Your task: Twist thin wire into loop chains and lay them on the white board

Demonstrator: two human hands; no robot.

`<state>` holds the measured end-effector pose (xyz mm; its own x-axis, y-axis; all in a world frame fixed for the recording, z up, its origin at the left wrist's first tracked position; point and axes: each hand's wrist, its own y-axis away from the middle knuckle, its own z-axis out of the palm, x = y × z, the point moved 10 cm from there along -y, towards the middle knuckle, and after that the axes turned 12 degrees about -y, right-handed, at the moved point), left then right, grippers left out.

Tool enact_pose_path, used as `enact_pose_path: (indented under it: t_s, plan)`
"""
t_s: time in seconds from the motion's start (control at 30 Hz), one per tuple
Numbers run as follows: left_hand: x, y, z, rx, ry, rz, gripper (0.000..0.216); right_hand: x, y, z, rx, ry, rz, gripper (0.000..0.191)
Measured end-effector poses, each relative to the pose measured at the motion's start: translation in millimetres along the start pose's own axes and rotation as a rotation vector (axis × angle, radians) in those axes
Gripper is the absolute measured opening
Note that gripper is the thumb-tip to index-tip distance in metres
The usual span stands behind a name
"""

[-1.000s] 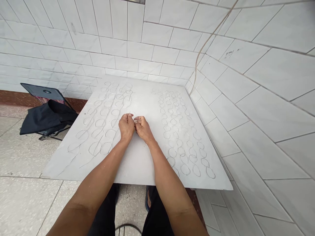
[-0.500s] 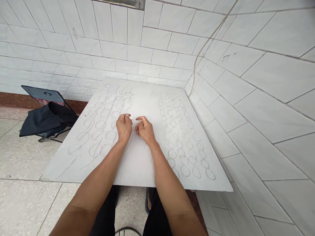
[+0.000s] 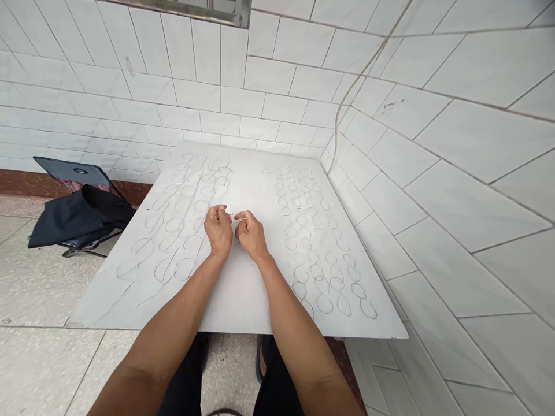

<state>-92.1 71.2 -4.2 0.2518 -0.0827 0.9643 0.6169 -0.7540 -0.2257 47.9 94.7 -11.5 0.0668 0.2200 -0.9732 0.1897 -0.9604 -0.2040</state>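
Note:
My left hand [image 3: 219,230] is closed above the middle of a white board [image 3: 236,297], pinching a thin wire-like loop [image 3: 227,203] between thumb and fingers. Close on its right, my right hand [image 3: 251,234] has its fingers curled and its index fingertip pointing at the left hand. Whatever lies between its fingertips is too fine to make out. Rows of larger thin dark loops [image 3: 166,270], some with long loose tails, lie on the board to the left. On the right are several columns of smaller linked loops [image 3: 324,303].
White tiled walls [image 3: 243,101] border the board at the back and right. A cable [image 3: 347,95] hangs down the corner. At the left stands a folding chair [image 3: 71,173] with dark cloth [image 3: 80,214] over it, on a speckled floor [image 3: 34,358].
Both hands have drawn slightly closer together, and the right fingers are more curled. The loop is less visible above the left fingers. The view has shifted slightly.

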Motion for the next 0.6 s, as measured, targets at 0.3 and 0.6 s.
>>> enact_pose_path:
  t_s: [0.3, 0.6]
  plan:
    - [1, -1, 3, -0.093, -0.075, -0.014, 0.043, -3, -3, -9, 0.068, 0.07, -0.042, 0.024]
    - [0, -8, -4, -0.074, -0.088, -0.009, 0.033, -2, -3, -13, 0.122, 0.022, -0.01, 0.022]
